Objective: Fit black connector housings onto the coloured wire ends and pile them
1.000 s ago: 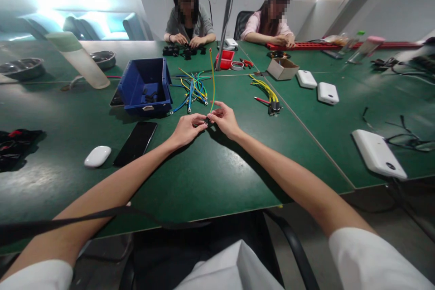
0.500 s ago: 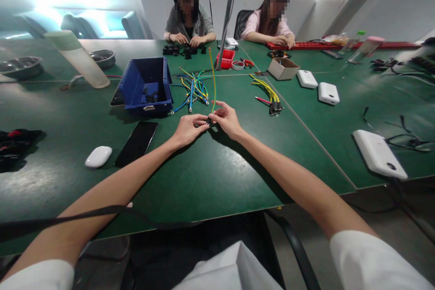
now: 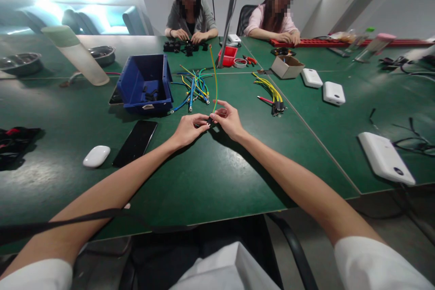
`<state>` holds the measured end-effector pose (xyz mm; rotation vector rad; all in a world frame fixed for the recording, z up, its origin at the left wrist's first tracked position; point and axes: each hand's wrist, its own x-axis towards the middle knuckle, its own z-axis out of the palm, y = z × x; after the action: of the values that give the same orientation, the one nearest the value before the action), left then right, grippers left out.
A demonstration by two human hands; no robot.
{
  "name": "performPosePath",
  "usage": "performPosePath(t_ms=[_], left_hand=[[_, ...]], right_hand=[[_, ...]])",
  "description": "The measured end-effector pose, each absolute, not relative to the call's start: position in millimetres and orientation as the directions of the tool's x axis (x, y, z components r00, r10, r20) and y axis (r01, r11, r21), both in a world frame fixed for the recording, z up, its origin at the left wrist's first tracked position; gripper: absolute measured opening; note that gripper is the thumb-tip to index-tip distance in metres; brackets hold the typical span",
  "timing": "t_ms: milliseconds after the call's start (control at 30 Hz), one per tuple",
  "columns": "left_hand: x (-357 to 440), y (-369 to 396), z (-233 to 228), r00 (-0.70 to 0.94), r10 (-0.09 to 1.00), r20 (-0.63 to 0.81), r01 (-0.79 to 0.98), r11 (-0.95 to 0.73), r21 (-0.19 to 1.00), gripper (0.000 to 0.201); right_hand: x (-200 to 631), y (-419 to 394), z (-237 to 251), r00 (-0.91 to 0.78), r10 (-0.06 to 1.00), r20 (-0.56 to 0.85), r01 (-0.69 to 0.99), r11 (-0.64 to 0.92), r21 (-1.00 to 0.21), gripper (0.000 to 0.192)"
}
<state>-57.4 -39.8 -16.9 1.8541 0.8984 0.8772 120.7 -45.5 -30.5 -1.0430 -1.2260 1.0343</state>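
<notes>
Between my two hands, a small black sleeve (image 3: pixel 210 121) sits at the lower end of a yellow-green wire (image 3: pixel 216 82), which stands nearly upright. My left hand (image 3: pixel 189 129) pinches the black sleeve from the left. My right hand (image 3: pixel 229 120) is closed where the wire meets the sleeve, thumb and fingers together. The fingertips hide part of the joint. Just beyond lies a loose bundle of blue, green and yellow wires (image 3: pixel 192 88) with ring terminals. To the right rests a group of yellow wires (image 3: pixel 270 88) with black sleeved ends.
A blue bin (image 3: pixel 144 106) holding black pieces stands left of the wires. Nearer me lie a phone (image 3: pixel 135 144) and a white case (image 3: pixel 97 156). White power banks (image 3: pixel 385 156), a small carton (image 3: pixel 287 70) and a red box (image 3: pixel 228 56) are rightward. Two people sit across the table.
The view has shifted slightly. My hands keep almost the same pose around the sleeve and wire.
</notes>
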Motion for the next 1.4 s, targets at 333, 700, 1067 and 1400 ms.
performPosePath(t_ms=[333,700,1067,1400], left_hand=[[-58,-41,-15,0.488,0.849,0.201,0.263,-0.362,0.894,0.035],[-61,-38,-18,0.523,0.829,0.198,0.259,-0.376,0.890,0.035],[-60,-39,-21,0.527,0.827,0.196,0.139,-0.311,0.940,0.035],[-61,-41,-20,0.555,0.809,0.193,0.240,-0.378,0.894,0.027]], right_hand=[[121,-46,-29,0.070,0.978,0.194,-0.063,0.199,-0.978,0.059],[121,-47,-29,0.064,0.975,0.211,-0.025,0.213,-0.977,0.061],[125,-50,-27,0.090,0.963,0.254,0.045,0.251,-0.967,0.063],[172,-41,-14,0.245,0.812,0.530,0.432,0.398,-0.809,0.048]])
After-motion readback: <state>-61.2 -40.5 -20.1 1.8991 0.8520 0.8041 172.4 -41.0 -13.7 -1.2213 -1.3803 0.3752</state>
